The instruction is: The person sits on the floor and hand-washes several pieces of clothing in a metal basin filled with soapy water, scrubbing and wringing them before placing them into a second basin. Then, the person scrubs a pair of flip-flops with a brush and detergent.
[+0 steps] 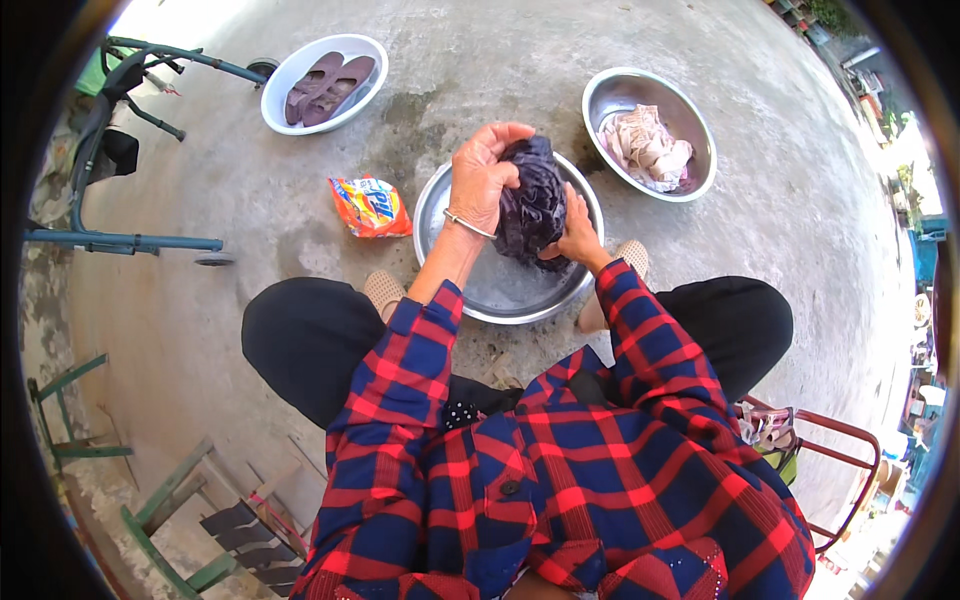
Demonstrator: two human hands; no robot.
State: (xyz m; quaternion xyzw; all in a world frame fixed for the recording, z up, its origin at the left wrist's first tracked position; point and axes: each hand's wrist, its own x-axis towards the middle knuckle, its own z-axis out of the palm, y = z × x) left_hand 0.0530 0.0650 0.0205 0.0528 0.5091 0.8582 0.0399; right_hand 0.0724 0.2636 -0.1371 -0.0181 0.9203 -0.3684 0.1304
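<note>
A wet dark purple cloth [533,200] is bunched up above a metal basin [470,290] of water that stands on the concrete between my feet. My left hand [482,175] grips the cloth from the top and left side, a thin bangle on the wrist. My right hand [575,232] clutches the cloth's lower right part. Both forearms wear red and blue checked sleeves.
A second metal basin [612,98] at the upper right holds pale pink laundry [648,148]. A white basin [290,75] with two brownish shoes sits at the upper left. An orange detergent bag [370,206] lies left of the basin. A blue-green metal frame [110,150] stands left, a red chair [840,440] right.
</note>
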